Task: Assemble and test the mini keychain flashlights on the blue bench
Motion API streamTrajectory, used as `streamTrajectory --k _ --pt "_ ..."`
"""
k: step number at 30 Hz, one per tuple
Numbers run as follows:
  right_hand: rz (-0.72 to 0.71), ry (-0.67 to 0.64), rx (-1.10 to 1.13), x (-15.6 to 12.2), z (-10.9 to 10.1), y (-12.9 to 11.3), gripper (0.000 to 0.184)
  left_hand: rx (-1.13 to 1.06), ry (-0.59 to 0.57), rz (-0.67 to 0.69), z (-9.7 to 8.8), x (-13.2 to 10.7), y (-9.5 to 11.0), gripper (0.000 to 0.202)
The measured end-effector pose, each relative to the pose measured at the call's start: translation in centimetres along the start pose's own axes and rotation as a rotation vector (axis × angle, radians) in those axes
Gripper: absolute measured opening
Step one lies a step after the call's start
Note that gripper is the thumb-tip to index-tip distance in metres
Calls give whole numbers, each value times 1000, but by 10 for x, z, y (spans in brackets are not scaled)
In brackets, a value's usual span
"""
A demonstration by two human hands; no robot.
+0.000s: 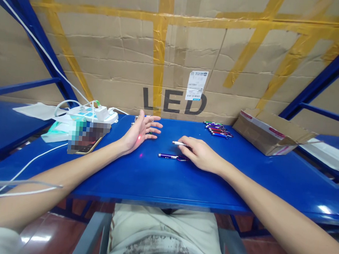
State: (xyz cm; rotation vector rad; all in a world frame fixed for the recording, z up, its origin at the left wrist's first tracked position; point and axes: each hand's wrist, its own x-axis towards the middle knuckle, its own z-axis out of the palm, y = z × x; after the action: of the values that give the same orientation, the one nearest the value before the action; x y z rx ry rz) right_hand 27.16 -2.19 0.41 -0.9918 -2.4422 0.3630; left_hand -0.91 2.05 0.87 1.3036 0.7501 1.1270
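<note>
My right hand (201, 152) is closed around a silver laser pointer (179, 143), whose tip points to the left. A red spot of light falls on the palm of my left hand (141, 132), which is held upright with its fingers stretched out and nothing in it. A fainter reddish spot shows on the blue table (142, 179) below that palm. Just under my right hand lies a dark blue laser pointer (168, 156), its right end partly hidden by the fingers. Behind my left hand a few more pens are mostly covered.
Several coloured laser pointers (218, 129) lie in a row at the back, beside an open cardboard box (270, 134). On the left are a white power strip (100, 114), a phone (89, 146), a greenish-white packet (55, 132) and a white cable (30, 163). A large carton (127, 62) stands behind.
</note>
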Motion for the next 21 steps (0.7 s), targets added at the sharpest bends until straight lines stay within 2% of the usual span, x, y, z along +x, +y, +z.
streamTrajectory --k 10,14,17,21 --pt "47 14 55 0 0 -3 28 -9 2 -7 2 -1 3 83" --pt "-13 21 75 0 0 -2 31 44 19 -8 0 2 0 74" --pt "-45 29 65 0 0 1 34 222 14 44 -3 4 -5 63" --pt "-28 1 70 0 0 3 36 604 -103 220 -3 -1 -8 49"
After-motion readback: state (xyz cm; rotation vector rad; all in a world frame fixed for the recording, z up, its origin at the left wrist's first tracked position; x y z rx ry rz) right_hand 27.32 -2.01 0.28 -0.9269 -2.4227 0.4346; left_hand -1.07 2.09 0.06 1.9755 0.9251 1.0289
